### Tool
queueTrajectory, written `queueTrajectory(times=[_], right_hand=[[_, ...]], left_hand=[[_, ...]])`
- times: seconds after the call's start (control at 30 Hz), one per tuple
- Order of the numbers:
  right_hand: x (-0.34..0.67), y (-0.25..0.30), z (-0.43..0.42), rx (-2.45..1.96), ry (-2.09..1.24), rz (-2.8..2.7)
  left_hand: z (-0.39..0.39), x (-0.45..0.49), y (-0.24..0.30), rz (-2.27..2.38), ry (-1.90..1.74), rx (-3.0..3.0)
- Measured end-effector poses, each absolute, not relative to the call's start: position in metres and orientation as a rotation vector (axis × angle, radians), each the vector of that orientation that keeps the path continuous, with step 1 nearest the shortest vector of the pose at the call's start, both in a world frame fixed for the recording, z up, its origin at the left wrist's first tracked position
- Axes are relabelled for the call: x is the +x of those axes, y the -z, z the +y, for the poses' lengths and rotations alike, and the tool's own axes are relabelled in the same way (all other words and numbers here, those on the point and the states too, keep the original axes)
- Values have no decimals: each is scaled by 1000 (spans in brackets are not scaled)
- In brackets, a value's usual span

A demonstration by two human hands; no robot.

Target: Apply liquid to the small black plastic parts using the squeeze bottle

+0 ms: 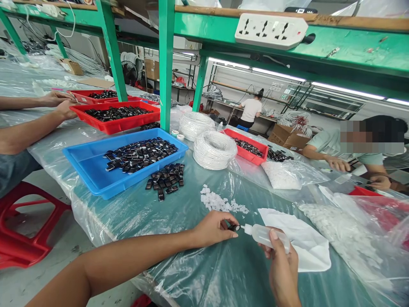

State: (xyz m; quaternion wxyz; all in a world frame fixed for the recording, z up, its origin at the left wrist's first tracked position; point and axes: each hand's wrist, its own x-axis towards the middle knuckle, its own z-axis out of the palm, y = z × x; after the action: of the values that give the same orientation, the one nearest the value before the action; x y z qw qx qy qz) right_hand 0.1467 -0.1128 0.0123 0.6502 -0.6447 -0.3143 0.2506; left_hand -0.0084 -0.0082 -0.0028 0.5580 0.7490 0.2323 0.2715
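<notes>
A small black part (234,227) was pinched between the fingers of the left hand (212,228), low over the near middle of the plastic-covered tabletop (207,273). A clear squeeze bottle (263,235) was clasped by the closed fingers of the right hand (283,266), with its nozzle touching the part. A white sheet (303,243) was spread just right of the bottle. Farther off, white pieces (220,202), loose black parts (166,179) and a blue tray (86,160) were seen.

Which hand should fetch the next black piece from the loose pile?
Left, probably: the left hand is nearer the loose pile, pinching only a small black piece; the right hand grips the squeeze bottle.
</notes>
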Motion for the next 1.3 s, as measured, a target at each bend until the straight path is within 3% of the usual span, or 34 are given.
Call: queueTrajectory(times=[0.6, 1.0, 1.3], right_hand=[[133, -17, -125, -1767, -54, -1048], [128, -31, -119, -1608, -370, -831], [131, -28, -119, -1602, -412, -814]], left_hand=[[-8, -11, -4, 600, -660, 1924], [-8, -10, -3, 570, -634, 1840], [-7, -10, -1, 532, -658, 1831]])
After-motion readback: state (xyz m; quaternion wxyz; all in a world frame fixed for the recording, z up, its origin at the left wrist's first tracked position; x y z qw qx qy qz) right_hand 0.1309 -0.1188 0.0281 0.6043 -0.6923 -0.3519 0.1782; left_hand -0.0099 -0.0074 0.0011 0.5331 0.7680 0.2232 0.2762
